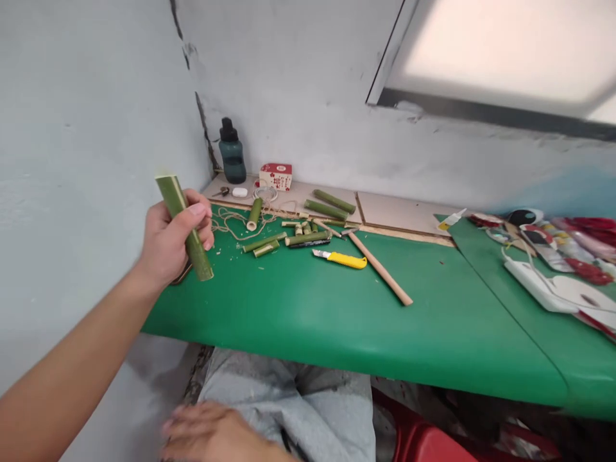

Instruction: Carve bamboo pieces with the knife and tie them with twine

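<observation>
My left hand (pixel 168 244) is closed around a short green bamboo tube (pixel 171 192) and holds it tilted above the left end of the green table (pixel 312 314). My right hand (pixel 216 433) is blurred and lies low on my grey trousers (pixel 308 404), below the table edge, with its fingers stretched out flat and nothing in them. Several cut bamboo pieces (pixel 308 237) lie on the table behind the left hand, beside loose twine (pixel 231 221). A yellow utility knife (pixel 342 258) and a wooden stick (pixel 380 269) lie to their right.
A dark bottle (pixel 231 154), a red-and-white box (pixel 276 175) and a white cable stand at the back by the wall. A glue tube (pixel 450 220), a white device (pixel 553 289) and red packets crowd the right end. The wall is close on the left. A red seat (pixel 423 443) sits below.
</observation>
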A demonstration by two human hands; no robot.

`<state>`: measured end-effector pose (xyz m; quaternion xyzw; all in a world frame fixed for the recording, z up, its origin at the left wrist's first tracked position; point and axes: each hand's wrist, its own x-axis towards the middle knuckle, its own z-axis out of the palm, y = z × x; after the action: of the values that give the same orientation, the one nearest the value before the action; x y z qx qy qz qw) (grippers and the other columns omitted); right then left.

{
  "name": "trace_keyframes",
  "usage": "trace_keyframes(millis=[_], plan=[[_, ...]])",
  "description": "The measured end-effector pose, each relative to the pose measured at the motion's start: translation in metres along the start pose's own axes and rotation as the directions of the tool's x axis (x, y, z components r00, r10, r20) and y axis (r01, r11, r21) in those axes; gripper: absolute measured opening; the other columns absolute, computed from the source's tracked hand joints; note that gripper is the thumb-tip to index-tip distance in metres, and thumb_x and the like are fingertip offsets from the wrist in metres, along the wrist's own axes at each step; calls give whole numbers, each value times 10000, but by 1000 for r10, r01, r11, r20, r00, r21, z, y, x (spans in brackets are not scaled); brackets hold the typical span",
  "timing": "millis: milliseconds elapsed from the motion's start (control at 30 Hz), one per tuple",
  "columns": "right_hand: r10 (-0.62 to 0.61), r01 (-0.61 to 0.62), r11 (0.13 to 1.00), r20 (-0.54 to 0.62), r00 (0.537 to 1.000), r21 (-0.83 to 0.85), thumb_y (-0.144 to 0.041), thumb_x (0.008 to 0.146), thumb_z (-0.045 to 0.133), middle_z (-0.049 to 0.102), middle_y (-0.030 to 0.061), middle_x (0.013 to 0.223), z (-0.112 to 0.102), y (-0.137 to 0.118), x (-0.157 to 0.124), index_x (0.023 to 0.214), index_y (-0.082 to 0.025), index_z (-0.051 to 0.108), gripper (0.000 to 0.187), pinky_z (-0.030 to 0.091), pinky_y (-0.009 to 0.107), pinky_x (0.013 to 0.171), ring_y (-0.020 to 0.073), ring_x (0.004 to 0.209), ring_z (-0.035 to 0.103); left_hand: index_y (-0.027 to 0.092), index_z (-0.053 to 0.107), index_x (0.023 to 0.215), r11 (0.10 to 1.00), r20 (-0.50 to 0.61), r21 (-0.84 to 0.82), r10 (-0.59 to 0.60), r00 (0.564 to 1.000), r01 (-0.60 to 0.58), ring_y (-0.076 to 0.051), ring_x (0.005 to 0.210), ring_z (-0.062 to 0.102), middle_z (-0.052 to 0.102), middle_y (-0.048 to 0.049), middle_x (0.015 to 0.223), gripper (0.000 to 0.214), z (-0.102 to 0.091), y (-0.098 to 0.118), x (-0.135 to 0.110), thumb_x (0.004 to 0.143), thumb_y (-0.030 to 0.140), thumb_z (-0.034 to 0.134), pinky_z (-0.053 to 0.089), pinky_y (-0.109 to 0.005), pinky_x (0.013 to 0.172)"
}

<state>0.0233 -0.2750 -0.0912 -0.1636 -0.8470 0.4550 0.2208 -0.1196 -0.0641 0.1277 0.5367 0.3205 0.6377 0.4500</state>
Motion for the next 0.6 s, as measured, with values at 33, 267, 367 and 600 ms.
trace_keyframes(millis=[33, 267, 367, 600], plan=[[119, -117, 993, -148, 982, 24, -487, 1032, 563, 600, 32, 1544, 4, 5, -19, 1409, -271, 653, 443, 301, 344, 1293, 202, 1510, 473, 138, 638, 795, 1000, -7, 27, -5, 1000, 5, -61, 460, 452, 516, 30, 664, 221, -6, -1, -14, 837, 306, 775, 444, -223, 402], [507, -504, 853, 17, 862, 136, -571, 931, 699, 511, 171, 1583, 49, -3, -41, 1487, -257, 563, 653, 461, 600, 1152, 424, 1490, 456, 161, 657, 781, 994, -90, -57, -96, 991, 92, -62, 462, 446, 484, 23, 675, 203, -18, -12, -93, 861, 322, 752, 435, -221, 415], [435, -442, 888, 77, 897, 130, -438, 1014, 639, 645, 84, 1366, 54, -14, -24, 1314, -255, 653, 352, 585, 427, 996, 256, 1218, 658, 167, 668, 779, 994, -43, -69, -86, 995, 83, -61, 461, 427, 437, 33, 643, 232, -17, -1, -97, 871, 363, 749, 437, -217, 422], [434, -410, 896, -142, 890, 168, -270, 923, 694, 740, 99, 1269, -26, -36, -46, 1308, -222, 703, 388, 535, 424, 1063, 276, 1196, 675, 198, 631, 834, 933, -37, -238, -288, 957, 271, -51, 402, 311, 402, 60, 598, 411, -8, 1, -81, 895, 604, 631, 373, -194, 367]])
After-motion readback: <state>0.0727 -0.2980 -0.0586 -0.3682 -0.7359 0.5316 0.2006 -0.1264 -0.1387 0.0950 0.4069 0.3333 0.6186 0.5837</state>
